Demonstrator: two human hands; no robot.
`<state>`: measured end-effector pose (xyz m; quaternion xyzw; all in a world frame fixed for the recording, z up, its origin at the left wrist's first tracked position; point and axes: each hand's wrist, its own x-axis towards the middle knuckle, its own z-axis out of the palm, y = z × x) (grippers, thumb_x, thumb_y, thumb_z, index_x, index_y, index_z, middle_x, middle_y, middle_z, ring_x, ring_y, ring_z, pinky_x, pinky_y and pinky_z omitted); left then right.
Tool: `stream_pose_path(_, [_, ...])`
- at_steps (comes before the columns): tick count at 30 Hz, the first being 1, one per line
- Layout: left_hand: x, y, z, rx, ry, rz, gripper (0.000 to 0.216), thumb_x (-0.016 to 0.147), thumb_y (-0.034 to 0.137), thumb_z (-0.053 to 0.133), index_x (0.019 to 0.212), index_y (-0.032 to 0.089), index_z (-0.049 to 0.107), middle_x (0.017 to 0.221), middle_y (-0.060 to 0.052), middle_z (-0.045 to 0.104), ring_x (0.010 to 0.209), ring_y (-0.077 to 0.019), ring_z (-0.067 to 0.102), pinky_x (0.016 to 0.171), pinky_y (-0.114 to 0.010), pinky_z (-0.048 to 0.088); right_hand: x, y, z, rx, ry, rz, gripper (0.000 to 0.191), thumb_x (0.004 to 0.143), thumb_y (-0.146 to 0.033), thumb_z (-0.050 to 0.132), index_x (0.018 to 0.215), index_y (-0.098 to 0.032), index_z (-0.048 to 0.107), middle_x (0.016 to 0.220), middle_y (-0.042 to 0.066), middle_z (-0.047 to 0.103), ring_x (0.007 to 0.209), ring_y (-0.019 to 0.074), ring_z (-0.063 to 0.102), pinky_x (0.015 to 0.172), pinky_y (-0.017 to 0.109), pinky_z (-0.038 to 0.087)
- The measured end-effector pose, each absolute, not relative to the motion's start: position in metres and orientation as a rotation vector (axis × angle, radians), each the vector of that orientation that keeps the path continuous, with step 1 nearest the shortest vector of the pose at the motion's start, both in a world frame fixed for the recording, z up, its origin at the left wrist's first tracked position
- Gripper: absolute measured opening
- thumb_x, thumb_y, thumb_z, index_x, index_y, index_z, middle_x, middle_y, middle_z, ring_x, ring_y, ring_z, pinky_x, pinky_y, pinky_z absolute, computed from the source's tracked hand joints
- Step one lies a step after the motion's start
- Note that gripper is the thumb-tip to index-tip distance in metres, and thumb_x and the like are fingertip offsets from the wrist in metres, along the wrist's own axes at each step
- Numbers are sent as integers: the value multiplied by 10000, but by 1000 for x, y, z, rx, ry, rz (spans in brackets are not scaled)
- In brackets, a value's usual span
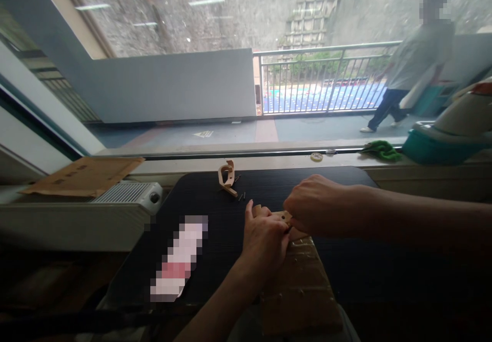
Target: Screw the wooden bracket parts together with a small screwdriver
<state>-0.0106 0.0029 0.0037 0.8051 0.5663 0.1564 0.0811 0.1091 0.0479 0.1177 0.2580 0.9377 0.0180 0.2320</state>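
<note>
My left hand (265, 234) is closed around a light wooden piece (285, 216) that has a dark hole near its right end. Its thumb or a finger sticks up at the left. My right hand (309, 203) is curled into a fist against the right end of that piece; whatever its fingers grip is hidden. Both hands are over the far end of a brown, tape-wrapped block or box (298, 285). Beyond them on the dark table lies a curved wooden part (222, 177), with a few small screws (242, 197) beside it.
A blurred-out pink and white item (179, 260) lies on the black table (215, 229) at left. Beside it are a radiator (128, 193) and a cardboard sheet (84, 175). The sill holds a tape roll (316, 157) and green cloth (380, 150). A person (413, 65) walks outside.
</note>
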Motion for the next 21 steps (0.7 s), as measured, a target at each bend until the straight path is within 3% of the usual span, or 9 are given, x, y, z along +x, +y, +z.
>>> stream_pose_path(3, [-10, 3, 3, 2414, 1715, 477, 190, 804, 241, 552, 640, 236, 648, 755, 6, 678, 886, -215, 522, 1042, -582, 147, 106, 45, 125, 669, 2583, 44, 71, 779, -160, 579, 801, -126, 637, 701, 62, 632, 617, 156, 572, 475, 253, 264])
stream_pose_path(6, [-10, 3, 3, 2415, 1750, 495, 177, 799, 250, 555, 657, 238, 660, 764, -7, 677, 886, -219, 529, 1038, -570, 171, 103, 46, 125, 569, 2617, 26, 78, 761, -97, 574, 798, -122, 638, 767, 64, 643, 675, 165, 584, 500, 252, 286])
stream_pose_path(9, [-11, 3, 1, 2413, 1736, 506, 173, 799, 246, 554, 660, 240, 658, 760, -3, 676, 880, -215, 531, 1045, -572, 152, 105, 50, 120, 545, 2650, -23, 115, 744, -49, 544, 758, -111, 641, 736, 59, 637, 645, 145, 563, 510, 251, 292])
stream_pose_path(16, [-12, 3, -1, 2414, 1690, 464, 199, 791, 211, 545, 606, 222, 617, 734, 15, 656, 857, -203, 518, 1050, -597, 98, 119, 54, 113, 812, 2696, -120, 206, 809, -174, 461, 734, -104, 640, 681, 80, 623, 607, 137, 529, 529, 264, 289])
stream_pose_path(21, [-17, 0, 2, 2395, 1593, 523, 127, 750, 133, 542, 753, 234, 619, 855, 27, 642, 926, -190, 529, 1067, -579, 94, 116, 56, 111, 777, 2656, -80, 143, 773, -187, 496, 698, -151, 612, 655, 30, 609, 567, 122, 504, 493, 250, 258])
